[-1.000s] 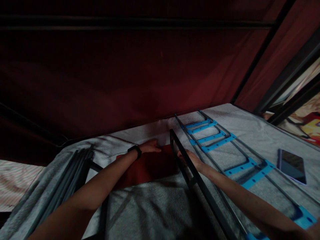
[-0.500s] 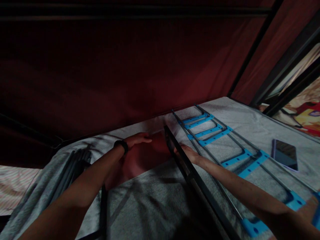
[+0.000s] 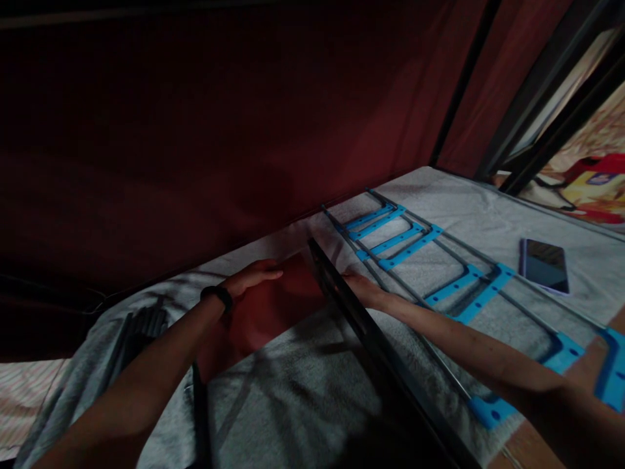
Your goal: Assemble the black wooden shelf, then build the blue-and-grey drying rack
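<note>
Two hands work at a red panel (image 3: 273, 312), which lies over grey cloth (image 3: 293, 391), just left of the black frame (image 3: 385, 361) — the left hand (image 3: 254, 277) is at its far edge, fingers stretched, whether pinching I cannot tell; the right hand (image 3: 359, 286) is against the frame's outer side, its grip hidden. Likely step: lining panel up with frame — next calls for steadying the frame and evening the panel

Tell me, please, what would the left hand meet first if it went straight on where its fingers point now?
Probably the far end of the black frame, across the red sheet from the left hand; depth is unclear, so it might pass just beyond that end.
</note>
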Motion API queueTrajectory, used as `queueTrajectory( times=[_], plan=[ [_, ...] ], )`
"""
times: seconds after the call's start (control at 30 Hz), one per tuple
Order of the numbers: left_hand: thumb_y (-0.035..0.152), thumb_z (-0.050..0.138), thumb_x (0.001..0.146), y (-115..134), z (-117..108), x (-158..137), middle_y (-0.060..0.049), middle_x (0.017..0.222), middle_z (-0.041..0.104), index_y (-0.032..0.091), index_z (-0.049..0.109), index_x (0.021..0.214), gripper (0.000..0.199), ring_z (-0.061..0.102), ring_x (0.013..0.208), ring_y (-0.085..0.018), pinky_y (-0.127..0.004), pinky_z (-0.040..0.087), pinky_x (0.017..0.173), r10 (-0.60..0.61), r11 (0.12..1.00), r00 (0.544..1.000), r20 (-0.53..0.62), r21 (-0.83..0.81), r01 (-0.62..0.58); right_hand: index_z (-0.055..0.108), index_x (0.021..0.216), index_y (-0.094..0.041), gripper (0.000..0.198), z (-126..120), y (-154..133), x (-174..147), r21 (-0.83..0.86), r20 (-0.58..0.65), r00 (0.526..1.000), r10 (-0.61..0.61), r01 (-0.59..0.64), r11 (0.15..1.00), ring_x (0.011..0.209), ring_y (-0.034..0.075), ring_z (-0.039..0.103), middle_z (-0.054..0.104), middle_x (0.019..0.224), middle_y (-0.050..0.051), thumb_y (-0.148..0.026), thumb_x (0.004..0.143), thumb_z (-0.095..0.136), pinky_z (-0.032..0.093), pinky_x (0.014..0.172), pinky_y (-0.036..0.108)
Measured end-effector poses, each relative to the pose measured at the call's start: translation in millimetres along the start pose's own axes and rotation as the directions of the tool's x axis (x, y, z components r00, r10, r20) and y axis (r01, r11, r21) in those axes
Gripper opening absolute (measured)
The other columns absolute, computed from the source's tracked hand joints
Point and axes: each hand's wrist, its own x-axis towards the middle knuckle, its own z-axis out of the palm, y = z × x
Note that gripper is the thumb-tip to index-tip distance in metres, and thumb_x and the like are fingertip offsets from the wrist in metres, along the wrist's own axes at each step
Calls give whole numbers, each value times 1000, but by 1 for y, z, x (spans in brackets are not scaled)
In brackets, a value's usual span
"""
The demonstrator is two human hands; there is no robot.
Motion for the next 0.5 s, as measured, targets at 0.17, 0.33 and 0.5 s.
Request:
queueTrajectory(
  times=[0.17,0.33,0.5],
  plan=[
    [50,87,63,-5,8,3,-9,117,73,21,62,120,68,69,106,-29,-38,54,87,-52,997,999,12,-64,53,71,102,-15,17,7,2,2,-23,28,996,-82,83,996,94,19,66,71,100,8,-13,91,57,46,83,28],
    [50,85,65,-1,10,2,-4,99,74,21,62,99,50,72,88,-25,-37,55,78,-27,993,992,127,-113,42,69,98,-14,17,12,6,0,-35,-5,996,-89,89,995,92,18,65,71,100,8,-15,95,52,46,80,27],
    [52,86,62,5,13,-2,-6,94,75,19,64,98,53,72,88,-28,-38,55,76,-10,995,993,119,-98,22,68,96,-12,20,14,5,-3,-31,-42,993,-112,111,993,91,18,64,70,98,9,-8,94,48,45,81,26]
  ],
)
